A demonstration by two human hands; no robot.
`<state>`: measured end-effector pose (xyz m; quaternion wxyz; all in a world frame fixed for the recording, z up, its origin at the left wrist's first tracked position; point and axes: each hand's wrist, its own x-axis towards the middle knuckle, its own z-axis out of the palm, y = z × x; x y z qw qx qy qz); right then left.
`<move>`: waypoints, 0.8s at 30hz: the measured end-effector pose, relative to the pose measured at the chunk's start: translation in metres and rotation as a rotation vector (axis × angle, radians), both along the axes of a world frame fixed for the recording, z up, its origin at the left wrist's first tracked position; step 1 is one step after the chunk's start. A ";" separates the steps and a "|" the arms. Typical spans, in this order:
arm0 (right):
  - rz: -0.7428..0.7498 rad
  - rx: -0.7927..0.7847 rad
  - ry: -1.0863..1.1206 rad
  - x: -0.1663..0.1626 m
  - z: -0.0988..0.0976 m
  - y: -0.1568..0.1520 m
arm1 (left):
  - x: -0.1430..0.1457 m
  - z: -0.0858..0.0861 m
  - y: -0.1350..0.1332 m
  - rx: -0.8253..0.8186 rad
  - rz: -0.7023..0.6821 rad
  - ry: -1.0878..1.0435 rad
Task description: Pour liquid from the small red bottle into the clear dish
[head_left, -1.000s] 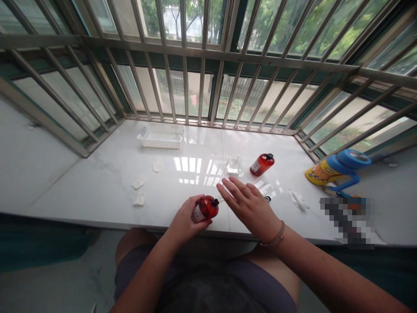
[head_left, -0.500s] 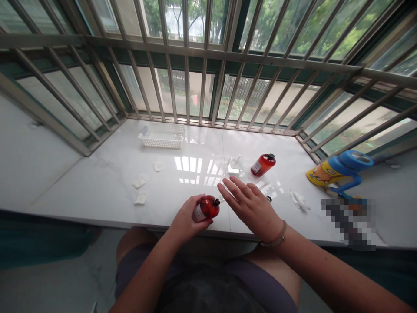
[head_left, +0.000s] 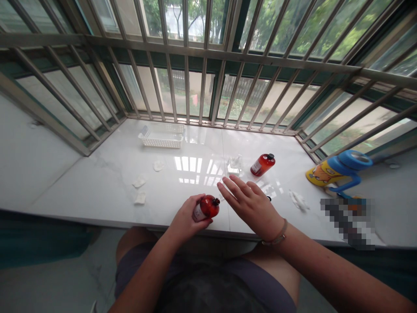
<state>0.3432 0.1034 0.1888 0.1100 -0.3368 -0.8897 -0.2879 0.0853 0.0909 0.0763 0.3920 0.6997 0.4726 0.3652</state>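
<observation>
My left hand [head_left: 188, 219] is wrapped round a reddish-brown bottle [head_left: 210, 206] with a white label, tilted with its dark, narrow neck toward the right. No cap shows on that neck. To its right, my right hand [head_left: 249, 206] is held palm down with its fingers stretched out; the palm side and thumb are hidden. Something small and pale, too small to name, shows between the bottle and the right fingertips. Just beyond the right hand, a small black cap [head_left: 269, 198] is partly covered by it. A second reddish bottle [head_left: 262, 165], with a black cap, is farther back.
A clear small box [head_left: 234, 166] with white contents lies ahead of my right hand. White pads [head_left: 140, 198] lie at left, a crumpled tissue [head_left: 298, 201] at right. A white basket [head_left: 162, 140] stands near the window bars, a blue-and-yellow drinking bottle [head_left: 339, 167] at the right wall.
</observation>
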 end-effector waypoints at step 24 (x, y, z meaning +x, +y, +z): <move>0.026 -0.006 -0.026 0.001 0.007 0.000 | 0.001 0.005 0.000 0.005 0.003 -0.013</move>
